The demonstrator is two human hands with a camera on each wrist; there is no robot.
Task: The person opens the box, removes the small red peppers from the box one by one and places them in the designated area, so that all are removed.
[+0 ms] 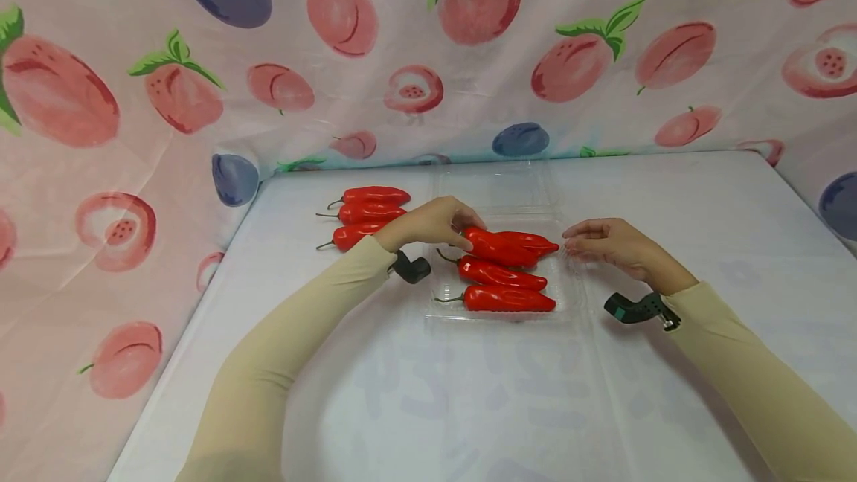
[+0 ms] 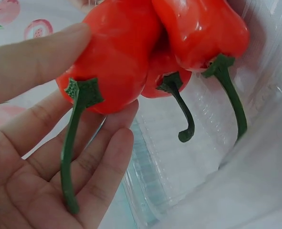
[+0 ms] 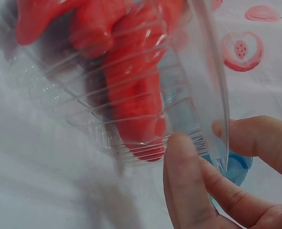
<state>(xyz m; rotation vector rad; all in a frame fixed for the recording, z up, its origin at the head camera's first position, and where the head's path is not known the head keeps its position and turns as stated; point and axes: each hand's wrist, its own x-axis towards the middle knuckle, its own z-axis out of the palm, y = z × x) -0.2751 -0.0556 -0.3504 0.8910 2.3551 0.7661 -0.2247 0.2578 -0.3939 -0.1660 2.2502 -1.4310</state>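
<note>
We see the left hand point(image 1: 431, 223) holding a red pepper point(image 1: 498, 248) at its stem end, with the thumb on one side and the fingers point(image 2: 100, 152) under it. In the left wrist view, its green stem point(image 2: 71, 143) lies across the palm. This pepper lies in the clear plastic tray point(image 1: 569, 296), at the far side, on top of another red one. Two more peppers point(image 1: 505, 287) lie in the tray nearer to us, side by side, with their stems pointing to the left.

The right hand point(image 1: 612, 244) is at the right edge of the tray. In the right wrist view, we see the thumb and one finger point(image 3: 183, 181) pinching the thin plastic rim point(image 3: 212, 95), and the peppers show red through the ribbed wall.

Three other peppers point(image 1: 364, 216) lie in a row on the white table point(image 1: 469, 407), just left of the left hand and outside the tray. A cloth with printed fruits point(image 1: 201, 58) hangs behind the table.
</note>
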